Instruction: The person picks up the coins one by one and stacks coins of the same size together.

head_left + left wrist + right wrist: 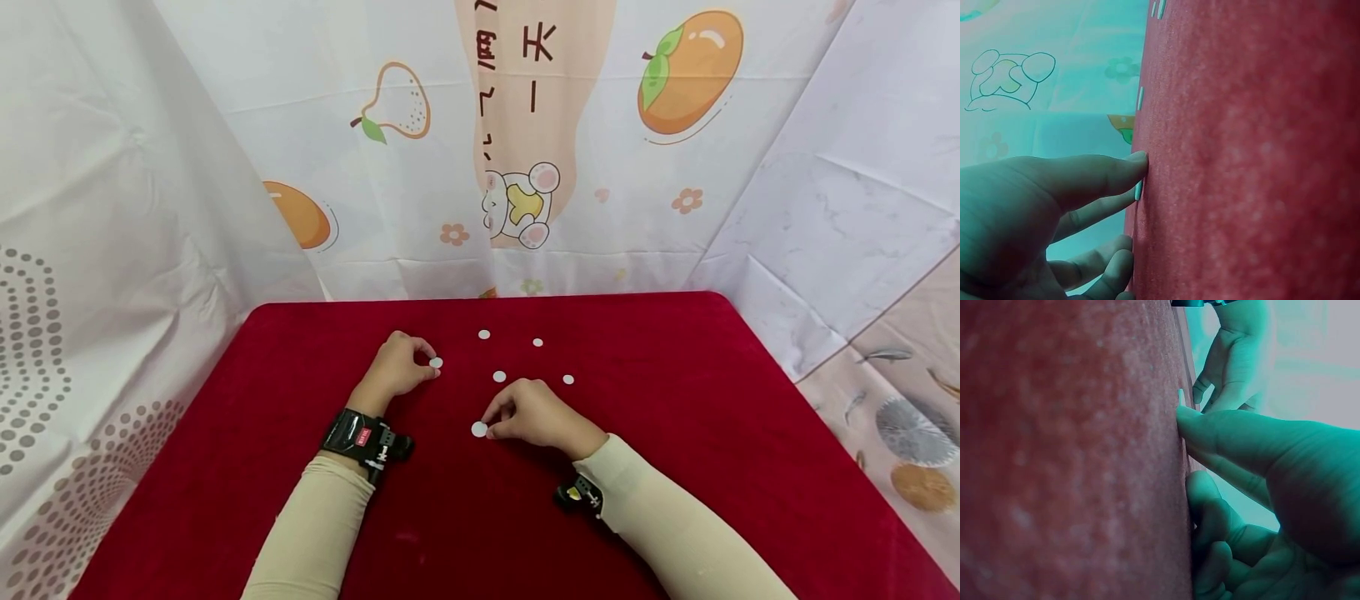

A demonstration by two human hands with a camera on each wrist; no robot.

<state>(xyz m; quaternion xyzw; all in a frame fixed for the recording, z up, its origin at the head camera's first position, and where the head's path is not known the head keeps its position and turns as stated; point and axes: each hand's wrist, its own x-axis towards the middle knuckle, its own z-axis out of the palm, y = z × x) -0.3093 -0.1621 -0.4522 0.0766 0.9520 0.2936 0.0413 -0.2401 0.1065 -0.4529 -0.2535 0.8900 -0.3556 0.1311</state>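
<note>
**Pinching at two white discs on the red cloth**

Resting on the red velvet tablecloth (675,433), both hands work at small flat white round discs. The left hand (393,371) has its fingers curled, with thumb and forefinger tips closed on one white disc (436,362) at their far end; the left wrist view shows that disc (1139,189) edge-on, lying against the cloth between thumb and finger. The right hand (536,414) is curled likewise, its fingertips pressed down on a second white disc (479,429) at their left tip — whether it is lifted or only pinned I cannot tell. In the right wrist view a disc (1180,396) shows just beyond the thumb tip.

Four loose discs lie beyond the fingers: one (499,377) just past the right knuckles, one (568,379) to their right, two farther off (483,335) (537,342). Between the hands the cloth is open — and wide bare cloth runs out to the right edge and the near edge. A printed fruit-pattern curtain (420,150) hangs past the far edge.
</note>
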